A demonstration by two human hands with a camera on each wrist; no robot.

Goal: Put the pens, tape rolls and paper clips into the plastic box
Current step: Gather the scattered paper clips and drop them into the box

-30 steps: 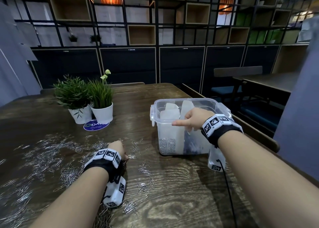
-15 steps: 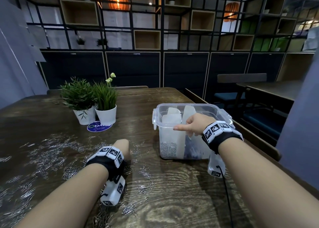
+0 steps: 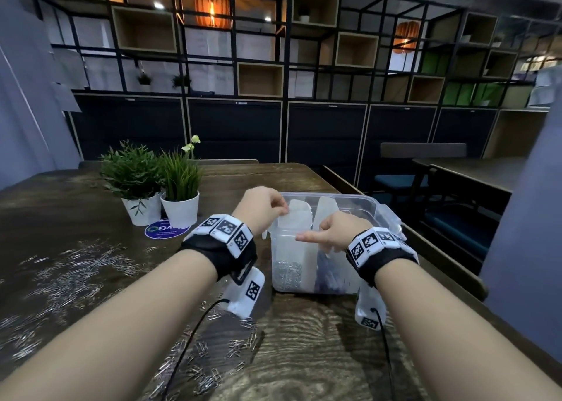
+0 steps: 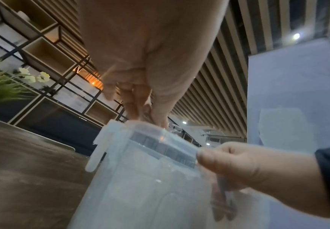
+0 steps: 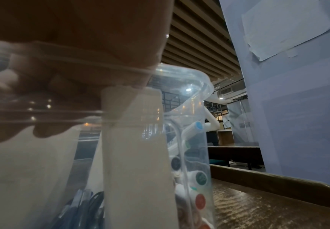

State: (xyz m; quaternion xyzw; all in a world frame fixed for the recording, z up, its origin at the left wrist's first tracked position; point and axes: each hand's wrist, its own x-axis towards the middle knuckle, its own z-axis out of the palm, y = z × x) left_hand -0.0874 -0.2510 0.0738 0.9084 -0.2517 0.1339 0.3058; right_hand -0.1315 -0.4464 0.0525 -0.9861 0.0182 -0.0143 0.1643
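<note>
On dark wooden desk, we see clear plastic box holding silver paper clips, both hands at it. Left hand over left rim, fingertips bunched; contents unclear. Right hand curled over near rim, forefinger extended. More clips scattered left.

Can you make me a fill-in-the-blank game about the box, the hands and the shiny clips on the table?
1. Both hands are up at the clear plastic ____, which stands on the table.
2. Lots of shiny paper clips lie scattered on the ____ side of the table.
3. The right hand holds the box's near ____.
4. Behind the left hand stand ____ potted plants in white pots.

Missing words: box; left; rim; two
</note>
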